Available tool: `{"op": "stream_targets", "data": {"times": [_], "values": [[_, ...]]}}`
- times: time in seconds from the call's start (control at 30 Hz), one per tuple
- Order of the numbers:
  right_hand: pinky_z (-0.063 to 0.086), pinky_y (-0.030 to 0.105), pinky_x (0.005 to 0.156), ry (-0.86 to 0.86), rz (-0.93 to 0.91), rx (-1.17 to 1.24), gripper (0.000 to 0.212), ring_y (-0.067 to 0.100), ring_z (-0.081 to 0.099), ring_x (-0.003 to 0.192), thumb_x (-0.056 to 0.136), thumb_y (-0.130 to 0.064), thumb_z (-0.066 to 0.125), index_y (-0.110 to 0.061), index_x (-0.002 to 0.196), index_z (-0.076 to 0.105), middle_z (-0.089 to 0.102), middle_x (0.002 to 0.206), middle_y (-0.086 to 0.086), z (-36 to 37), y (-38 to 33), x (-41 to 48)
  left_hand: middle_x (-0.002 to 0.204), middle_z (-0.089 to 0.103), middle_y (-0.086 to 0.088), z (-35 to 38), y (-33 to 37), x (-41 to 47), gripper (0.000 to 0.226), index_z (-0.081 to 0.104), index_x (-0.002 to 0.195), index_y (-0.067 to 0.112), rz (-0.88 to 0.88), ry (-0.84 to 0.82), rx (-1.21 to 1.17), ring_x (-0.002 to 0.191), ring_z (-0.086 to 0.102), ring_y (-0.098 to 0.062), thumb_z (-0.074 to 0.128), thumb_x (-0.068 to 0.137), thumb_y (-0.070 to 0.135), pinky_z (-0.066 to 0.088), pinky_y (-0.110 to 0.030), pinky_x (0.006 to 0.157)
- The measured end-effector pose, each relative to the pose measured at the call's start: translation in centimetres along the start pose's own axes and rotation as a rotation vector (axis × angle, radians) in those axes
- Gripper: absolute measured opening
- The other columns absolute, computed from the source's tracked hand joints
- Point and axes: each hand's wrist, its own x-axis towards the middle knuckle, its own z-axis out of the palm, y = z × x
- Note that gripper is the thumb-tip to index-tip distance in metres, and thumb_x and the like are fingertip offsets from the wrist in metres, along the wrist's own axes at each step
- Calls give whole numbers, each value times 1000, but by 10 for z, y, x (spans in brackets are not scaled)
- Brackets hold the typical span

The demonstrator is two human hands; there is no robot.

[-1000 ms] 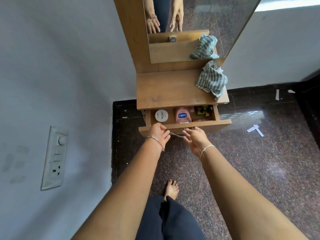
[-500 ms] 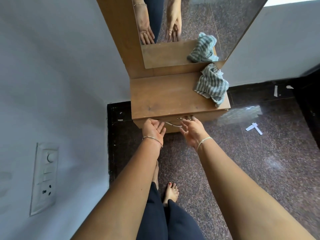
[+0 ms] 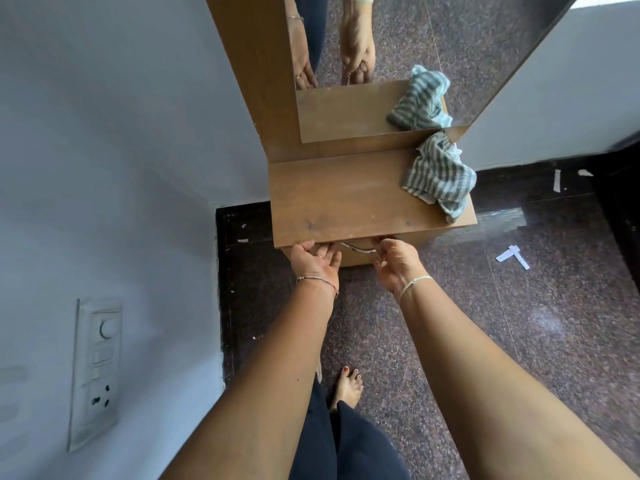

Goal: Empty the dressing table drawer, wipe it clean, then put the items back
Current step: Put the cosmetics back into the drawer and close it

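Observation:
The wooden dressing table (image 3: pixel 346 202) stands against the wall with its drawer (image 3: pixel 356 260) pushed in, so the contents are hidden. A curved metal handle (image 3: pixel 358 249) shows on the drawer front. My left hand (image 3: pixel 317 265) is palm up, its straight fingers touching the drawer front just under the tabletop's edge. My right hand (image 3: pixel 396 263) has its fingers curled round the right end of the handle. A grey and white striped cloth (image 3: pixel 438 174) lies crumpled on the tabletop's right back corner.
A tall mirror (image 3: pixel 433 46) rises behind the tabletop and reflects my hands and the cloth. The grey wall on the left carries a switchboard (image 3: pixel 97 372). White paper scraps (image 3: pixel 512 256) lie on the speckled floor at right. My bare foot (image 3: pixel 348 386) stands below.
The drawer, open a second ago with a tin, a pink tube and other items showing, has been pushed shut. Both hands followed it inward, and the view moved closer.

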Motion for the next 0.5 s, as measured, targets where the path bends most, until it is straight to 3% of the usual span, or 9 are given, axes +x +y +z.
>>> {"op": "stream_targets", "data": {"times": [0.07,0.13,0.23,0.3,0.37,0.5], "values": [[33,24,58,-6,-20,-11,35,13,52,67,82,21,36,-10,74,48,52,75,7,1,-3,0,138,47,-21,1,1,2,30,47,113,11,-2,-5,21,129,45,-31,33,88,19,30,-42,112],[26,25,55,-24,-34,-34,37,15,46,62,81,22,32,-10,70,46,47,71,8,1,-4,-1,137,50,-18,0,0,2,32,47,116,12,-1,-14,64,128,47,-28,32,88,18,32,-40,110],[23,24,53,-29,-49,-119,37,13,42,61,82,21,31,-11,73,45,46,72,4,-1,0,-3,135,54,-13,-3,-3,-3,27,50,108,12,9,-33,167,126,49,-24,31,89,18,34,-39,104],[23,23,49,-40,-62,-199,36,12,39,60,83,20,30,-12,77,47,45,73,2,-3,3,-4,136,53,-9,-5,-6,-5,19,50,91,15,21,-38,250,126,49,-23,31,89,16,35,-40,102],[24,21,47,-74,-73,-260,38,10,38,60,86,17,31,-13,90,52,47,76,-2,-5,8,-7,136,51,-6,-7,-8,-9,17,48,82,18,39,-26,295,125,50,-23,33,88,14,36,-40,100],[30,18,57,-92,-95,-379,28,4,34,60,99,-1,39,-14,120,52,45,76,-8,-12,18,-13,128,51,-1,-14,-8,-21,16,51,87,19,66,-7,330,120,55,-21,36,87,12,39,-39,95]]}}
